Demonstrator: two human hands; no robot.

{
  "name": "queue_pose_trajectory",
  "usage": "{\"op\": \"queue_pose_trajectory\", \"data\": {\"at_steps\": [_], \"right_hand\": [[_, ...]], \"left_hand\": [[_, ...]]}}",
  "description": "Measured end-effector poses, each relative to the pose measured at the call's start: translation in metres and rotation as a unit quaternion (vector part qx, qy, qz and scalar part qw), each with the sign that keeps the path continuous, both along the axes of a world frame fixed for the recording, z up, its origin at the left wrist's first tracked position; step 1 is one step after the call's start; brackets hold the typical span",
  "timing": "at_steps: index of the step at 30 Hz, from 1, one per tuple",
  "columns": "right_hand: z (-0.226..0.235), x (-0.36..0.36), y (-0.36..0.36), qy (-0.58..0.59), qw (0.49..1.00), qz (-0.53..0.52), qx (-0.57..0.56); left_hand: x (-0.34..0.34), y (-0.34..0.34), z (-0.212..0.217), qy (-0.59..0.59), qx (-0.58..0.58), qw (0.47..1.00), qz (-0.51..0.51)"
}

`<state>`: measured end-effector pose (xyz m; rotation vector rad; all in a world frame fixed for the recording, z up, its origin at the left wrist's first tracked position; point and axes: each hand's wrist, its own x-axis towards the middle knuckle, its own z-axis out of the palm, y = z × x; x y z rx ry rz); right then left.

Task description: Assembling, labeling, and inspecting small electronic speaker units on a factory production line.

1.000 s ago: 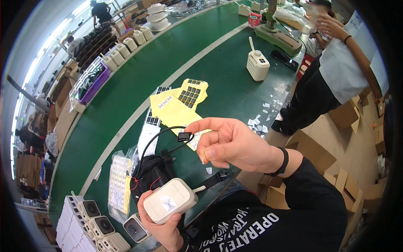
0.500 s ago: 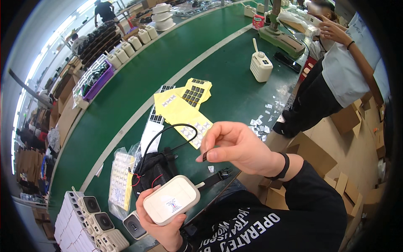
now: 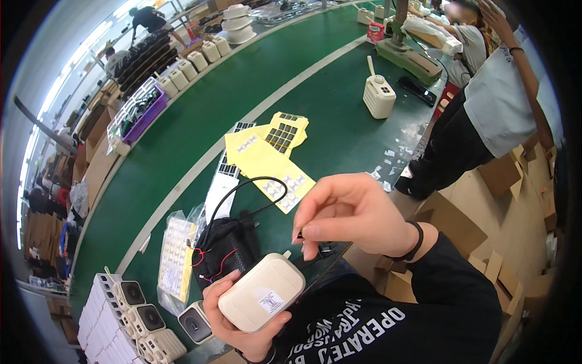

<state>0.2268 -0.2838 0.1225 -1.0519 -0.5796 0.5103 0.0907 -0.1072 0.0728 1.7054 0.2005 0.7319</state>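
Observation:
My left hand holds a cream plastic radio-like device from below, fingers along its left side and thumb at its lower right. The device's flat face is turned up, with a small white label near its lower end. Above and to the right, my right hand pinches a small dark sticker-like piece between thumb and fingertips, mostly hidden and apart from the device. Beyond my hands lie yellow sticker sheets, one with dark squares. A black mesh pouch with a looped cord lies behind the device.
Several cream devices with dark grilles stand at the lower left beside stacked white boxes. A bagged label sheet lies nearby. Another cream device stands farther off by a green press stand. Another person stands at the right.
My left hand has shifted the device right and slightly tilted it. My right hand, still pinching the dark piece, has come slightly right and nearer the device.

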Motion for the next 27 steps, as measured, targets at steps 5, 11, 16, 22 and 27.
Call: {"op": "queue_pose_trajectory", "data": {"at_steps": [5, 11, 16, 22, 27], "right_hand": [[-0.004, 0.005, 0.005, 0.184, 0.98, 0.077, 0.007], [-0.005, 0.005, 0.005, 0.259, 0.956, 0.129, 0.041], [-0.006, 0.004, 0.006, 0.275, 0.949, 0.148, 0.041], [-0.009, 0.005, 0.006, 0.266, 0.95, 0.162, 0.027], [-0.005, 0.001, 0.01, -0.007, 0.995, 0.087, -0.052]], "left_hand": [[0.002, -0.005, 0.005, -0.01, -0.053, 0.999, 0.004], [0.002, -0.005, 0.005, -0.026, -0.086, 0.996, 0.0], [0.003, -0.006, 0.006, -0.03, -0.096, 0.995, 0.0], [0.002, -0.006, 0.008, -0.023, -0.092, 0.995, 0.002], [0.002, -0.007, 0.008, -0.022, -0.082, 0.996, -0.019]]}}
